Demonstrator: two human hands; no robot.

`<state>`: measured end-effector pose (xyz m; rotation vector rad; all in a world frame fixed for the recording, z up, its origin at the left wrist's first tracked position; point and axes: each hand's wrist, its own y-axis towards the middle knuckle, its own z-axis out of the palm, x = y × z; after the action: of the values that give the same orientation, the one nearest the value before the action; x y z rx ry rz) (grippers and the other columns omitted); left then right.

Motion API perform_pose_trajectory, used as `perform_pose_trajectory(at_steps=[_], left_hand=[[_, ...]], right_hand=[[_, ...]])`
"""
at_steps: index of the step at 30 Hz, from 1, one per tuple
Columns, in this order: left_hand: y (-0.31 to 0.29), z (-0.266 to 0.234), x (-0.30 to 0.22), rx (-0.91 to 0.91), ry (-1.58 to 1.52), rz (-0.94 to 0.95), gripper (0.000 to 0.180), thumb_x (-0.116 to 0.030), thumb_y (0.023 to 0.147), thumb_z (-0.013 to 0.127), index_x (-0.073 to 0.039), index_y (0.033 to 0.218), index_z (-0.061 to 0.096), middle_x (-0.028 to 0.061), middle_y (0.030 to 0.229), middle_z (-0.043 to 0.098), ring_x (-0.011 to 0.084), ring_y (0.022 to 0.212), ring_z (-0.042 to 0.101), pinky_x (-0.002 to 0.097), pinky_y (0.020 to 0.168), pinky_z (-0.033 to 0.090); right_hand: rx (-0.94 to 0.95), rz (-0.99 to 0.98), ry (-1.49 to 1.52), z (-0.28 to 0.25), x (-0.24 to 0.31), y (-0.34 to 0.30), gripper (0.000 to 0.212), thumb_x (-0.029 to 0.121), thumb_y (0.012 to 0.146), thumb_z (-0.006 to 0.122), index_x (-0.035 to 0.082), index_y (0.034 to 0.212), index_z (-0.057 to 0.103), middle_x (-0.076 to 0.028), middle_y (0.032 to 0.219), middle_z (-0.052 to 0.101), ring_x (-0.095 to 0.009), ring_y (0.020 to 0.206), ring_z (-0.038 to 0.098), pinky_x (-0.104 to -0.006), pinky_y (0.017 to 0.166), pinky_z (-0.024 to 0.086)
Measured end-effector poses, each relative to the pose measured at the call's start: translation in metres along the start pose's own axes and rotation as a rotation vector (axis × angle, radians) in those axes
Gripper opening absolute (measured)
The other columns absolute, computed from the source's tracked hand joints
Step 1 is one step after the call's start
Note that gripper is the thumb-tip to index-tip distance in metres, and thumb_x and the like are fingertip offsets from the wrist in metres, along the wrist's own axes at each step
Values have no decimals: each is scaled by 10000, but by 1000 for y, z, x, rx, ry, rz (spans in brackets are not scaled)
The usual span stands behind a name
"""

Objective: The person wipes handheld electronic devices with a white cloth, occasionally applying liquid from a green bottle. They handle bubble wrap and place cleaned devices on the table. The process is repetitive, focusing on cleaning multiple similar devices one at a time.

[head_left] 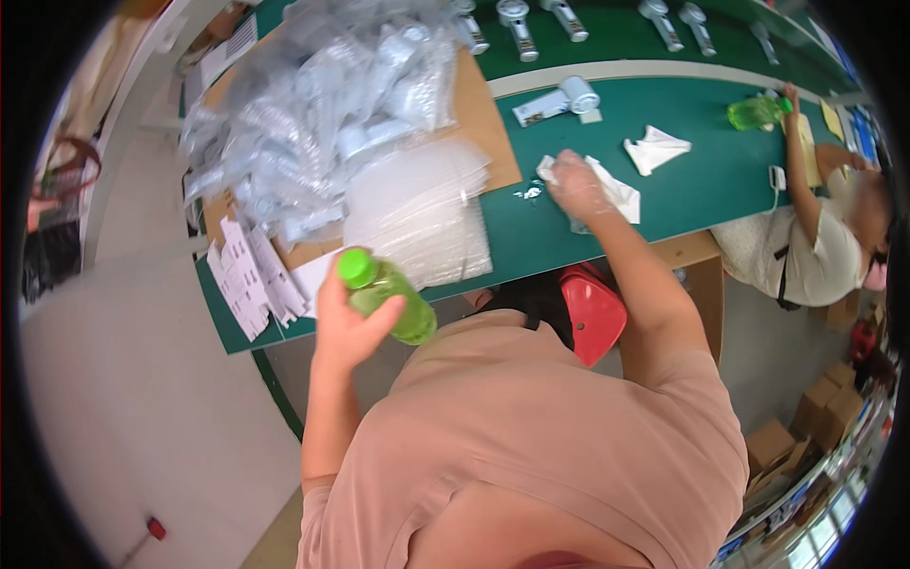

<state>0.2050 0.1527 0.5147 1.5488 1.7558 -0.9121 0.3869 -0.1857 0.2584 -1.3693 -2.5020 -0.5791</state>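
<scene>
My left hand [346, 318] is wrapped round a clear plastic bottle [414, 318] of green liquid with a bright green cap. The bottle leans, held off the near edge of the green table. Out over the tabletop, my right hand [576, 190] presses a crumpled white tissue [618, 192] onto the surface, its fingers closed on part of it. Just left of that hand lies a small shiny wet-looking patch [529, 191]. A second white tissue [656, 150] rests farther right. Beyond my right hand is a pale handheld device [569, 98] with a round head.
A heap of bagged pale devices [322, 104] covers the far left, with stacked bubble bags [422, 209] and white card pieces [248, 275] nearer. More devices [517, 28] line the back shelf. At right, a co-worker's hand [791, 100] is at another green bottle [755, 114]. A red stool [592, 313] stands below.
</scene>
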Motion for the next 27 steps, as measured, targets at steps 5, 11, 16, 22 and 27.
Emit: perform_pose_trajectory(at_steps=[5, 11, 16, 22, 27], left_hand=[[-66, -58, 62, -505, -76, -205, 543, -81, 845, 747, 12, 1318, 499, 112, 1160, 616, 192, 1047, 612, 340, 944, 500], [-81, -51, 147, -864, 40, -242, 604, -126, 905, 736, 54, 1388, 420, 181, 1282, 562, 259, 1165, 571, 379, 1022, 455], [-61, -16, 211, -888, 97, -253, 650, -141, 906, 749, 63, 1403, 383, 211, 1322, 529, 306, 1172, 558, 393, 1043, 437], [-64, -16, 232, -780, -32, -292, 775, -121, 903, 753, 72, 1483, 277, 224, 1401, 472, 292, 1242, 541, 386, 1061, 440], [-77, -20, 246, -761, -122, -292, 827, -79, 901, 736, 66, 1521, 209, 232, 1426, 452, 295, 1281, 530, 394, 1067, 449]], right_hand=[[182, 386, 117, -28, 5, 4, 208, 213, 936, 595, 56, 1072, 585, -301, 926, 626, -436, 925, 646, -542, 802, 489], [177, 342, -136, -51, 56, 29, 405, 224, 931, 587, 8, 1273, 557, -265, 1072, 639, -437, 1012, 609, -515, 878, 492], [173, 19, -229, 30, 40, -26, 604, 6, 837, 521, -59, 1432, 443, -227, 1143, 591, -376, 1076, 557, -463, 968, 462], [421, 9, -149, 8, 49, -65, 369, 4, 862, 560, 44, 1228, 592, -195, 1038, 610, -377, 972, 625, -470, 842, 524], [297, 630, 222, -13, 46, -55, 107, 143, 938, 627, 44, 907, 655, -170, 930, 650, -367, 853, 657, -435, 752, 534]])
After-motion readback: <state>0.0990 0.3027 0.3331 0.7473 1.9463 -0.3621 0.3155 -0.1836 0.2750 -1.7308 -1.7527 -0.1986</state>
